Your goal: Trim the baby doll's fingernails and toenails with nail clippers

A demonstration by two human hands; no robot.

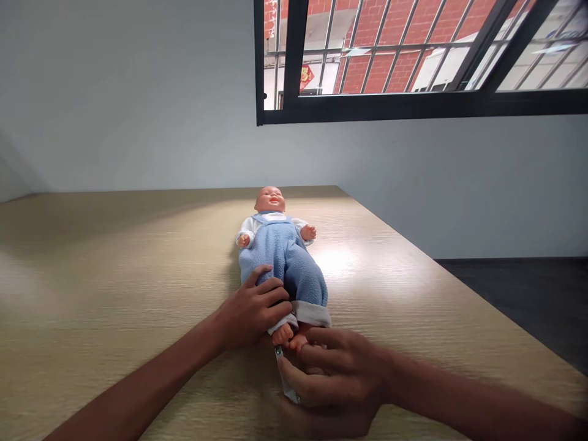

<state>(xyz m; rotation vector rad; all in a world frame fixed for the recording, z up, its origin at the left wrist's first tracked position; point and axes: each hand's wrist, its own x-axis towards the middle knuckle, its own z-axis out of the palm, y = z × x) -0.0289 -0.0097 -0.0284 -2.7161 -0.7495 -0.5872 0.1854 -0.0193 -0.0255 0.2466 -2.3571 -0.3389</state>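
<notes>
Silver metal nail clipper, slim: in the right hand, at the near side of the table, just short of the doll's feet. Long axis pointing away from the person, leaning slightly left at its far end. That end sits right by the doll's left-hand foot; contact, from where I stand, cannot be told.

Right hand: fingers bent and closed about the clipper, coming in from the near right; the nearer hand to the tool.

Left hand: reaching in from the near left, fingers curled and slightly parted, holding the leg above that same foot; thumb hidden.

Plastic baby doll, bald, in pale-blue fleece overalls and white top: on its back, head far, feet near.

Pale wood-grain table, beneath all.

Surroundings: grey-white wall; black-framed window, far right, metal bars and red brick beyond; dark floor, right.
</notes>
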